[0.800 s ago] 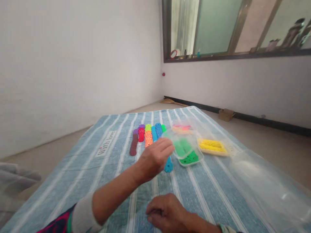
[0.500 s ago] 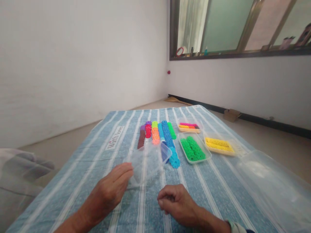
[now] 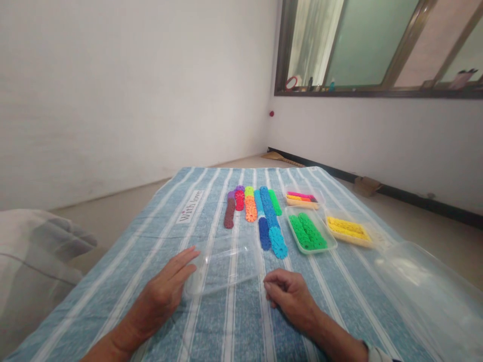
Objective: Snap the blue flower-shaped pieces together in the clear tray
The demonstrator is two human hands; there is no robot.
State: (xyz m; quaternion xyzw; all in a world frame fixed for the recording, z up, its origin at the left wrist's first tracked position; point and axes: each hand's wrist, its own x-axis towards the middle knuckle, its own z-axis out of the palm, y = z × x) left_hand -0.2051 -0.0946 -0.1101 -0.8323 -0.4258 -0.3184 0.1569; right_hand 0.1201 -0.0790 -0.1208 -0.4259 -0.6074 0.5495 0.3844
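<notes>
Left hand [image 3: 166, 289] flat on the striped cloth [image 3: 151, 241], fingers extended, tips touching the clear tray [image 3: 226, 264] at its 9 o'clock edge. Tray lies between both hands. Right hand [image 3: 289, 296] at the tray's 4 o'clock, fingers curled closed, holding nothing visible. Coloured disc rows [image 3: 260, 211] at 12.

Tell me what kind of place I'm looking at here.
Probably a sparsely furnished room in a home, not a workshop. The hands work over a blue striped cloth labelled "With love", beside bare white walls. A window sill holds small bottles, and a folded blanket lies on the left.
</notes>
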